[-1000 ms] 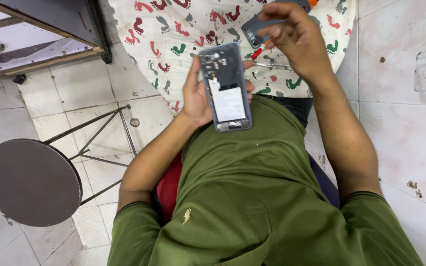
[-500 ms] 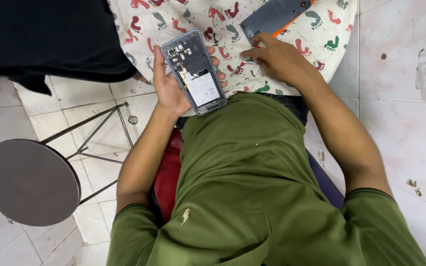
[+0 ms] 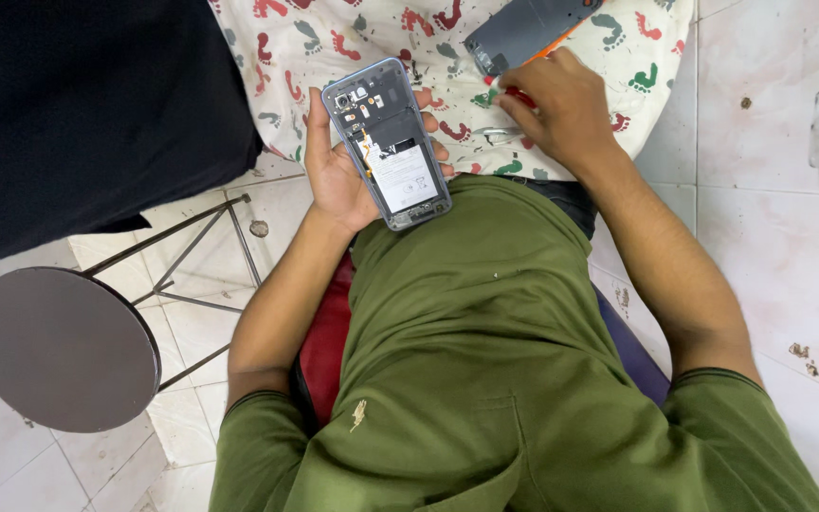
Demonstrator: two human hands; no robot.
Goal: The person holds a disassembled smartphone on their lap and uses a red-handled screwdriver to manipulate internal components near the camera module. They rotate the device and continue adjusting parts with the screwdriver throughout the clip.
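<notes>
Phone (image 3: pixel 389 144), back cover off, lies in my left hand (image 3: pixel 338 171), fingers curled round its edges, insides facing up. My right hand (image 3: pixel 561 109) presses down on a red tool (image 3: pixel 520 96) on the patterned cloth (image 3: pixel 353 33); the grey cover (image 3: pixel 523 28) sits just beyond it. A round stool (image 3: pixel 59 346) stands well left.

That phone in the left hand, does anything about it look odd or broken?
The phone, held in the left hand, has no back cover: its battery and inner parts are exposed. A dark back panel lies apart on the patterned cloth.
</notes>
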